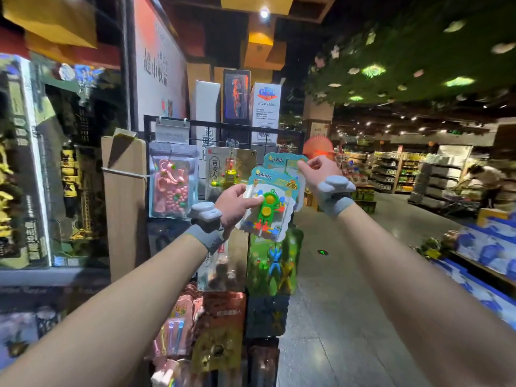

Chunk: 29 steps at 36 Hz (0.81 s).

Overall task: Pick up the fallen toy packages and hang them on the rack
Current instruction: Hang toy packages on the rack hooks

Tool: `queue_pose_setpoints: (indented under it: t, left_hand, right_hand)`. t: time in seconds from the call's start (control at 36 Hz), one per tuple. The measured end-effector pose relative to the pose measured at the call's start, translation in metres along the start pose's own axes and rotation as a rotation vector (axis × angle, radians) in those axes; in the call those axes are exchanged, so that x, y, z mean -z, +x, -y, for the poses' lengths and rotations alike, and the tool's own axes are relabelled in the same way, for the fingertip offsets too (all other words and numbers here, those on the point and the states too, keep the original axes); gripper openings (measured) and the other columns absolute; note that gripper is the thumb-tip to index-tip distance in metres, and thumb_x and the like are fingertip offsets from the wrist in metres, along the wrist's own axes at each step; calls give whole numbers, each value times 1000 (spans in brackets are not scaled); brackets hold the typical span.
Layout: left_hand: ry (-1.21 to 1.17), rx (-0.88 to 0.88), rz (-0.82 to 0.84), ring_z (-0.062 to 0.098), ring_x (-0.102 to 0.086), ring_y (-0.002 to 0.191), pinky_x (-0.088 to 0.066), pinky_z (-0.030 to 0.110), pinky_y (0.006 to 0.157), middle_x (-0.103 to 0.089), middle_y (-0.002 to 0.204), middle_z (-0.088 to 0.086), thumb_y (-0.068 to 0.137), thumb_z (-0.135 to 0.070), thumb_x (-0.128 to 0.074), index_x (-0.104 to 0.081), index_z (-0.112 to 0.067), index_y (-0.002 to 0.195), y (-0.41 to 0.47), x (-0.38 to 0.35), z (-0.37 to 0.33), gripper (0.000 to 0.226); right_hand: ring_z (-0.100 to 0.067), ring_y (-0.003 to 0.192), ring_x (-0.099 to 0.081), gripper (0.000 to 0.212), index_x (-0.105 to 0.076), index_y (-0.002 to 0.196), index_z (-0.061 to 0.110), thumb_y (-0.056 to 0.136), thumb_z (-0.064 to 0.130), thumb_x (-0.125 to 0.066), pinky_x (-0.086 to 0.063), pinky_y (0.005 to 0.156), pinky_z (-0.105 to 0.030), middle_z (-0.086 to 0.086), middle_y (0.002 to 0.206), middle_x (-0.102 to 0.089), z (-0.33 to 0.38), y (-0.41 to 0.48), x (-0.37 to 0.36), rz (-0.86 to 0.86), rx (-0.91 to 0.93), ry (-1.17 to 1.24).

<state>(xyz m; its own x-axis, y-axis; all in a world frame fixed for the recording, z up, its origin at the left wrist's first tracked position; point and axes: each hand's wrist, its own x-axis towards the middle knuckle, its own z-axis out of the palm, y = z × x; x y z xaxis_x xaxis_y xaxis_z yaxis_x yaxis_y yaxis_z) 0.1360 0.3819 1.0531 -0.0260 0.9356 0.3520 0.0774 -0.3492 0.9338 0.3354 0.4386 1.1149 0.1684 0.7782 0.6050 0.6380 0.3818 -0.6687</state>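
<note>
left hand (237, 205) grips green-robot toy package (268, 213) | right hand (315, 170) pinches rear package (279, 160) top, 1 o'clock of it | wire rack (223, 125) behind

Dim store interior, lit by 1 glaring ceiling spotlight (264, 13) and small lamps (413, 118) lower right of it. Motion blur smears the shelves (33, 163) lower left of the spotlight; the toy package (265, 210) below it is sharpest. Edges bend outward.

We see glossy clear plastic over smooth printed card on the toy package (266, 210), thin dark metal wire in the rack (223, 124), a matt wooden board (125, 208), and a smooth, shiny floor (335, 289).
</note>
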Motion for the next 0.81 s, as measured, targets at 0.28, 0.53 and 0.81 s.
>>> queue_pose_setpoints:
  t: [0.28,0.53,0.81]
  left_hand:
    - [-44,-165,46,17,-71,92,-59,29,76,-70,108,7,82,10,-69,-33,-26,146,13,-20,-17,82]
    - [140,-332,67,15,-61,110,-55,29,92,-57,134,-2,87,5,-66,-59,-26,133,27,-29,-32,56]
    - [206,-356,-2,13,-58,113,-49,25,94,-60,123,-7,87,-9,-72,-59,-27,132,42,-29,-34,50]
  right_hand:
    - [-4,71,-55,27,-69,94,10,89,36,-67,-43,46,-13,3,86,-66,4,-12,7,90,38,284]
    - [-16,89,-65,15,-70,93,7,85,20,-72,-58,76,-34,-3,93,-70,12,2,15,73,68,347]
    - [-8,84,-62,14,-68,92,12,88,25,-70,-57,72,-29,4,89,-67,18,15,13,58,43,318]
